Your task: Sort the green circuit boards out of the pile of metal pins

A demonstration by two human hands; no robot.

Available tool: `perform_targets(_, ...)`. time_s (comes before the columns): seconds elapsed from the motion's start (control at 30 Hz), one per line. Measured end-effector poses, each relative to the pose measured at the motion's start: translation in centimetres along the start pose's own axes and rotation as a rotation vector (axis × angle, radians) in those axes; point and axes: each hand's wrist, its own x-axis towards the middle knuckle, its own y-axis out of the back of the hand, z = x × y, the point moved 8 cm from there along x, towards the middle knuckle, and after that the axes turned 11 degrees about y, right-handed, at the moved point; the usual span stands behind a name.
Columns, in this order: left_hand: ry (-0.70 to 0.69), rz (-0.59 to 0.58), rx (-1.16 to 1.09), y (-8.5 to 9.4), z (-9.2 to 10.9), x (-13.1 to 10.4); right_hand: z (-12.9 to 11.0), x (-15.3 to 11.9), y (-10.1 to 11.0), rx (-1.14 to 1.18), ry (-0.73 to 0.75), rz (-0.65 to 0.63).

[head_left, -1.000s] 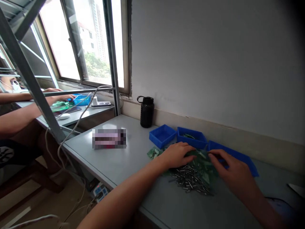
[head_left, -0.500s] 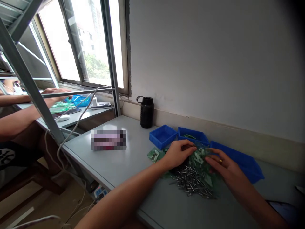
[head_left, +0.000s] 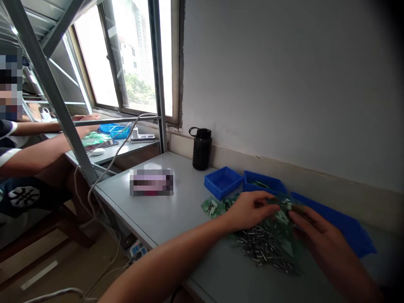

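My left hand (head_left: 257,208) is closed on the edge of a green plastic bag (head_left: 282,217) that holds small pale pieces. From the other side, my right hand (head_left: 311,219) pinches the same bag between thumb and fingers. Under and in front of the hands lies a pile of thin metal pins (head_left: 263,248), partly on green plastic. A small green packet (head_left: 212,207) with pale pieces lies left of the pile. Behind the hands stand an open blue tray (head_left: 222,182), a second blue tray (head_left: 264,181) with green packets, and a long blue tray (head_left: 341,223).
A black bottle (head_left: 202,149) stands against the wall. A blurred-out item (head_left: 151,182) lies on the grey table (head_left: 179,198). At the left, beyond the metal frame (head_left: 63,109), a person works at another table with green bags and a light blue basket (head_left: 115,131).
The view has swung left, bringing more of the other person into sight. Both my hands still hold the bag, and my right hand's fingers have closed in over its edge.
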Motion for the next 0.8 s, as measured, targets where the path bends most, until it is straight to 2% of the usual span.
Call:
perform_targets(0.13, 0.033, 0.026, -0.03, 0.2, -0.6, 0.4, -0.5, 0.0, -0.4, -0.046, 0.03, -0.002)
perform_targets(0.23, 0.028, -0.011, -0.041, 0.2, -0.5, 0.5, -0.8, 0.0, -0.2, -0.114, 0.045, 0.022)
perform_targets(0.4, 0.032, -0.049, -0.022, 0.4, -0.2, 0.5, -0.2, -0.1, 0.0, -0.171, -0.017, -0.01)
perform_targets(0.6, 0.05, -0.072, -0.02, 0.1, 0.0, 0.3, 0.5, 0.1, 0.2, -0.145, 0.003, -0.014)
perform_targets(0.8, 0.048, -0.059, -0.132, 0.1, -0.5, 0.3, 0.8, 0.0, 0.1, -0.107, 0.004, -0.021)
